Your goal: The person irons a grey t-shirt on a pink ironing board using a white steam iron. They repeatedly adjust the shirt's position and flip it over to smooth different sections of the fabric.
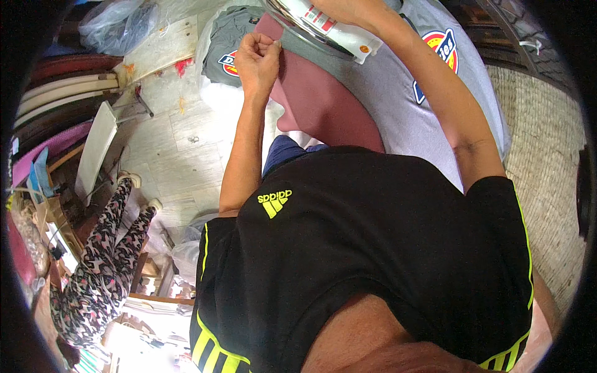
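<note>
The maroon cloth (323, 93) lies at 12 o'clock, over the grey cover (404, 78) on the table. The left hand (260, 60), between 11 and 12, has thumb and fingertips together, pinching the cloth's edge. The right hand (339, 7), at 12, is at the chrome iron (321, 23); the frame cuts it off, so I cannot tell its grip. The step looks like pressing: best to pull the edge taut toward 11, fingers clear of the metal, and smooth the folds first. The cloth's near end, sloping toward the lap, could drag. Away from the work: a plastic bag (118, 26) at 10, a white board (96, 152) at 9, and another person (112, 255) at 8.
</note>
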`<action>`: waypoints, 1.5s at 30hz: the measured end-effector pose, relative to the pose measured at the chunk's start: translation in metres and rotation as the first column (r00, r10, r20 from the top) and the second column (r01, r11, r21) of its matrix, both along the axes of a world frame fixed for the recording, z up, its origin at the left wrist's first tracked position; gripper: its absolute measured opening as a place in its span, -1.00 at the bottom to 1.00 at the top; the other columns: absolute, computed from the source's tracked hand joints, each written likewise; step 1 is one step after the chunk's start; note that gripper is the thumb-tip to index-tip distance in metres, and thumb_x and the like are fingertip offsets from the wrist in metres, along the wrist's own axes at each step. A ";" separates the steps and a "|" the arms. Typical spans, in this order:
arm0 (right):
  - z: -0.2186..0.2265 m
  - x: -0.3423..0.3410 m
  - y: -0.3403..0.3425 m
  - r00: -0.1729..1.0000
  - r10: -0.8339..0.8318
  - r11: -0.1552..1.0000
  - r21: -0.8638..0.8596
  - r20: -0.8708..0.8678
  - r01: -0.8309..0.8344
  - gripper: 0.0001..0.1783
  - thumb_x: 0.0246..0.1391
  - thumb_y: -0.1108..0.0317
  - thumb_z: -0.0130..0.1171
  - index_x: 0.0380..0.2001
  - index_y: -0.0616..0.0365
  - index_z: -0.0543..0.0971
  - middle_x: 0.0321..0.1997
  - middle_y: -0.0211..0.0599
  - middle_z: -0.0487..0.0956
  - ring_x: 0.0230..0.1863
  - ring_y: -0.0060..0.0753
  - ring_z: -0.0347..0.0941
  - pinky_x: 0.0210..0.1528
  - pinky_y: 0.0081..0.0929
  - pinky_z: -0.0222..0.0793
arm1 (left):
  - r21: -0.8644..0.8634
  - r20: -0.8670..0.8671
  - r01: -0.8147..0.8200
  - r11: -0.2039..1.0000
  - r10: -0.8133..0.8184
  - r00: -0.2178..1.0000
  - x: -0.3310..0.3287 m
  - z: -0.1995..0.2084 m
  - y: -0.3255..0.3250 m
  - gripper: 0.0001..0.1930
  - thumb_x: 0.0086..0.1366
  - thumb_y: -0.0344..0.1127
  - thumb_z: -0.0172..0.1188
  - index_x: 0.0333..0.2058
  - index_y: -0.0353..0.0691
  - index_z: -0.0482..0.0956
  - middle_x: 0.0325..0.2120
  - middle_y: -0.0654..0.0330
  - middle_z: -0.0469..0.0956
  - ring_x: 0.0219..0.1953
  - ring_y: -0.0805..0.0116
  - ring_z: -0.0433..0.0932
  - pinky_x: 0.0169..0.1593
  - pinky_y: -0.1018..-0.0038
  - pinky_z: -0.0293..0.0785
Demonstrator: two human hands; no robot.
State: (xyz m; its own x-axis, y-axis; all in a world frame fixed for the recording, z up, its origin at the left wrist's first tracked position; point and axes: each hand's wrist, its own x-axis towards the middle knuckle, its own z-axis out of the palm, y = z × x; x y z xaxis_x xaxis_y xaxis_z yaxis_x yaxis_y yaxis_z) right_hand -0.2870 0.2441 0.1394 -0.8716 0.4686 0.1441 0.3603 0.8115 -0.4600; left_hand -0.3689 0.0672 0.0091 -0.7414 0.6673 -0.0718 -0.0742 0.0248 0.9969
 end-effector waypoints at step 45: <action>0.026 0.413 -0.197 0.817 -0.548 0.729 -0.375 0.180 0.572 -0.58 0.30 0.08 0.05 -0.22 0.32 0.45 -0.43 0.21 0.57 -0.33 0.24 0.58 -0.28 -0.05 0.43 | -0.380 -0.891 0.045 0.924 -0.379 0.249 0.186 0.009 0.043 -0.17 0.30 0.34 -0.07 0.32 -0.21 0.25 0.38 -0.15 0.08 0.43 -0.27 -0.07 0.39 -0.10 -0.19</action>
